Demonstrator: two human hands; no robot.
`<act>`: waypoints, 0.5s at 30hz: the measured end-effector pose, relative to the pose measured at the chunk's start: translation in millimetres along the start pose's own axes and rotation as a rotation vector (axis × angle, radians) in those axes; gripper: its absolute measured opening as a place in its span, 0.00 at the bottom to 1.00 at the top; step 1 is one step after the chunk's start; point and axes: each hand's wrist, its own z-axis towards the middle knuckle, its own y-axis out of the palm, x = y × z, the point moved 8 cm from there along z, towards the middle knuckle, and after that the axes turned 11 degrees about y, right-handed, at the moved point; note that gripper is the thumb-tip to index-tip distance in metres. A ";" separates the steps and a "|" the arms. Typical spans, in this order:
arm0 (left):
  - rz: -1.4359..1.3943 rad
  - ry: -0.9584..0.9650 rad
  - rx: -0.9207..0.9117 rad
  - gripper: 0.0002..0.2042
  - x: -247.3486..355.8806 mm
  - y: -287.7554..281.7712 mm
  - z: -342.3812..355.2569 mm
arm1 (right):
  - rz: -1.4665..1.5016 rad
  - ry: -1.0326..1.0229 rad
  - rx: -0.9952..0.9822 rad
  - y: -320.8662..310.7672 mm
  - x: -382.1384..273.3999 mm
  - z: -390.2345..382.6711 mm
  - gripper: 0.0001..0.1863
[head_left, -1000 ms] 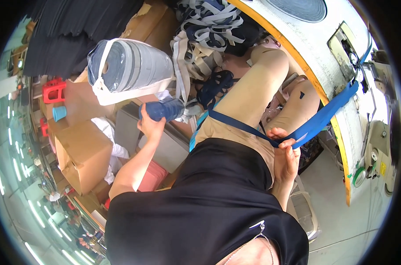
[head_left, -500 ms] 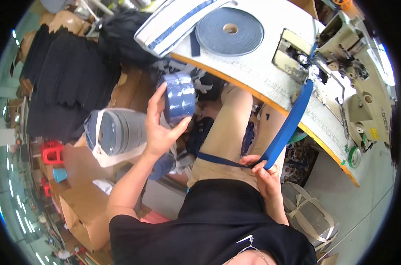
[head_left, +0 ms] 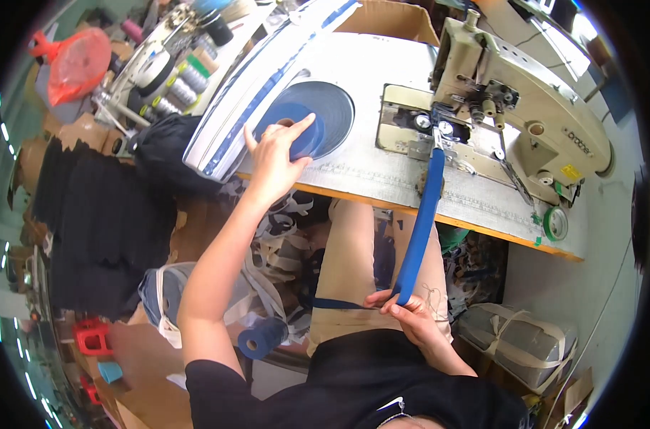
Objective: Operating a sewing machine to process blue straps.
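My left hand (head_left: 273, 159) is on a smaller roll of blue webbing (head_left: 308, 141), fingers spread across it and thumb at its edge. This roll rests on a wide, flat grey-blue roll (head_left: 339, 107) on the sewing table (head_left: 357, 61). Low over my lap, my right hand (head_left: 413, 314) pinches a blue strap (head_left: 426, 214). From those fingers the strap climbs to the needle area of the sewing machine (head_left: 482, 64). A darker strip (head_left: 336, 304) runs left from the same hand across my thighs.
White-and-blue banded material (head_left: 246, 107) lies left of the rolls. A green tape ring (head_left: 555, 224) sits near the table's right corner. Below left are a blue roll (head_left: 263, 338) and a wrapped bundle (head_left: 171, 286); a strapped grey package (head_left: 518, 343) stands at lower right.
My left hand has carried the blue roll up and forward from beside the table onto the large flat roll. My right hand keeps its pinch on the strap. The head view has shifted.
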 end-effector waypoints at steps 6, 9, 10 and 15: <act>-0.011 -0.118 0.032 0.43 -13.4 -7.1 19.8 | 0.001 0.069 -0.033 -2.1 8.1 4.3 0.10; 0.048 -0.069 -0.067 0.41 -5.8 -6.9 34.1 | -0.007 0.103 -0.023 -2.7 11.0 6.5 0.11; 0.060 -0.089 -0.116 0.41 -6.0 -2.4 35.8 | -0.014 0.105 -0.028 -2.2 13.1 6.4 0.11; 0.032 0.001 -0.001 0.41 -3.7 9.6 39.2 | -0.009 0.111 -0.020 -4.2 18.8 5.3 0.12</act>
